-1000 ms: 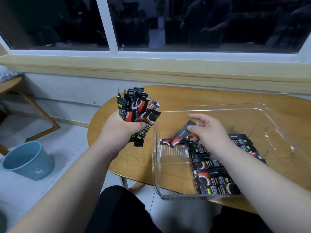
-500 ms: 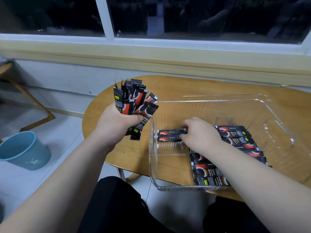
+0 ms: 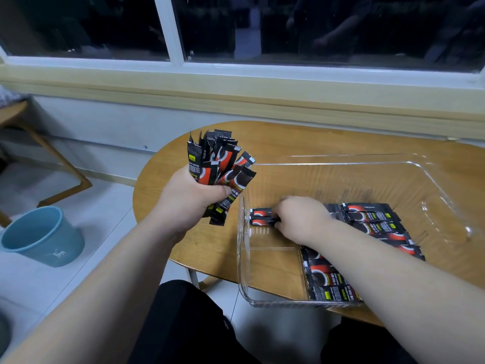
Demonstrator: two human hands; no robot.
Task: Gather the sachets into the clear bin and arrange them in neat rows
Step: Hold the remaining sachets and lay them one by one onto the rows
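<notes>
A clear plastic bin (image 3: 242, 261) stands on the round wooden table (image 3: 315, 139). My left hand (image 3: 189, 203) grips an upright bundle of black-and-red sachets (image 3: 220, 164) just left of the bin. My right hand (image 3: 301, 219) is inside the bin, knuckles up, its curled fingers on the right ends of two sachets (image 3: 261, 217) that lie flat side by side by the left wall. More sachets lie in rows on the bin floor, one row to the right of that hand (image 3: 372, 218) and one nearer me (image 3: 328, 282), partly hidden by my forearm.
A blue bucket (image 3: 42, 235) stands on the tiled floor to the left. A wooden furniture leg (image 3: 57, 161) is at the far left. The wall and window sill (image 3: 262, 101) run right behind the table. My knees are below the table's near edge.
My right hand brought a sachet down from a tilted pinch and laid it flat beside another at the bin's left wall. Since half a second ago it has barely moved. The left hand keeps its bundle.
</notes>
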